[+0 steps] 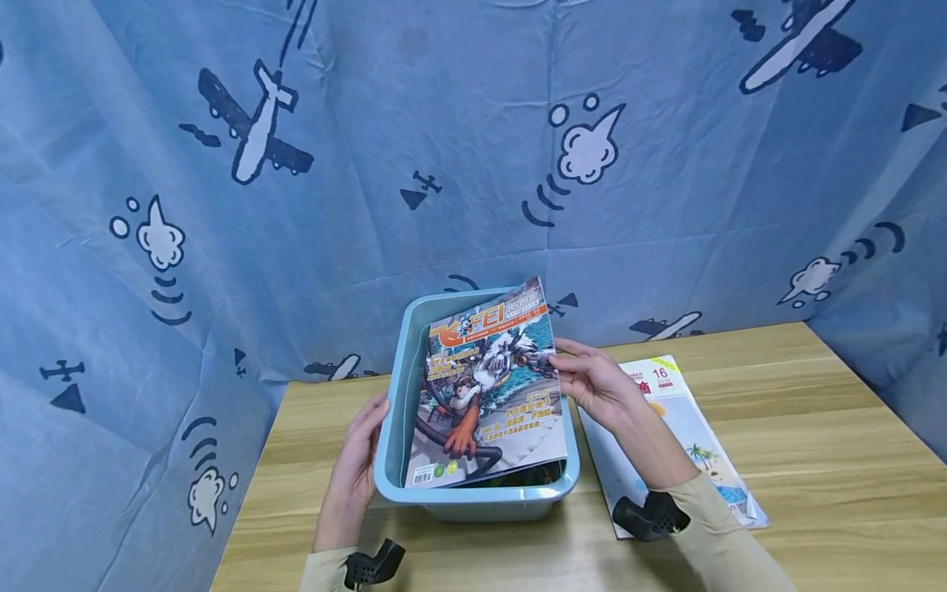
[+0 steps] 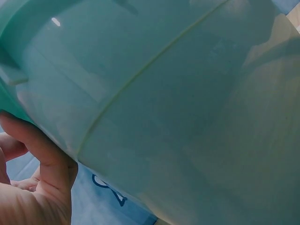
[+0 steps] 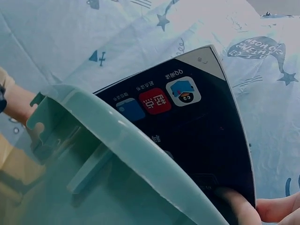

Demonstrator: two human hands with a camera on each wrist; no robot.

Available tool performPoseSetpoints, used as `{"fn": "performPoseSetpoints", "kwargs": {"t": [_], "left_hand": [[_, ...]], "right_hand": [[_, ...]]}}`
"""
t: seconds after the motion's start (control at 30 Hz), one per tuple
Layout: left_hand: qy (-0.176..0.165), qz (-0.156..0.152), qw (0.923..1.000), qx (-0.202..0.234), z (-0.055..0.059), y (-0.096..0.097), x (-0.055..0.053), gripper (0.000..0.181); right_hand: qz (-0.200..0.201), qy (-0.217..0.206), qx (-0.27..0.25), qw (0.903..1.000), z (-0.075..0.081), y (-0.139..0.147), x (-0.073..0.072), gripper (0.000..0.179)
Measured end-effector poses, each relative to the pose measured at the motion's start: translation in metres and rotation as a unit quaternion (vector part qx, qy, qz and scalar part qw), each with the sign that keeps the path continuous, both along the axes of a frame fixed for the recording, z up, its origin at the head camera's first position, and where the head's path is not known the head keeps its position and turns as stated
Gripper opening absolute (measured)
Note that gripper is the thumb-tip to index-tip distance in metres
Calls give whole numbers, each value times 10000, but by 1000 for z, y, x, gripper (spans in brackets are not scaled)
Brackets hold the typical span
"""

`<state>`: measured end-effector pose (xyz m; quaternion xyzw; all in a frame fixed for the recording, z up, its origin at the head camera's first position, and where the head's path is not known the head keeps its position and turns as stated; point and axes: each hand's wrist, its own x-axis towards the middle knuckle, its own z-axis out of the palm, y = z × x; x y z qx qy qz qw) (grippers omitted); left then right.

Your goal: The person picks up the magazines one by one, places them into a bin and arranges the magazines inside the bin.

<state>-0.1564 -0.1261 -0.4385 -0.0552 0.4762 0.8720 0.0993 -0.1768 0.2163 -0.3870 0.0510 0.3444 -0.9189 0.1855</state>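
Observation:
A light blue-green plastic bin (image 1: 392,460) stands on the table, with a comic-style magazine (image 1: 481,386) lying tilted in its mouth. The magazine's upper right corner sticks up above the rim. My right hand (image 1: 595,382) pinches its right edge between thumb and fingers. In the right wrist view the magazine's dark back cover (image 3: 197,136) rises behind the bin's rim, my fingers (image 3: 241,206) at its edge. At the bin's left side, my left hand (image 1: 360,452) holds the rim; in the left wrist view its fingers (image 2: 49,150) lie against the outer wall. Something dark lies beneath the magazine.
A second magazine (image 1: 710,456) with a beach picture lies on the wooden table (image 1: 806,411), right of the bin and partly under my right forearm. A blue curtain (image 1: 444,148) printed with airplanes hangs behind and beside the table.

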Motion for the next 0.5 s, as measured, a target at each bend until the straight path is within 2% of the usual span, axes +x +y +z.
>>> {"fn": "performPoseSetpoints", "kwargs": {"t": [0.5], "left_hand": [[81, -29, 10000, 28, 1, 1, 1, 25]], "right_hand": [[-56, -53, 344, 9994, 2, -1, -3, 72]]}}
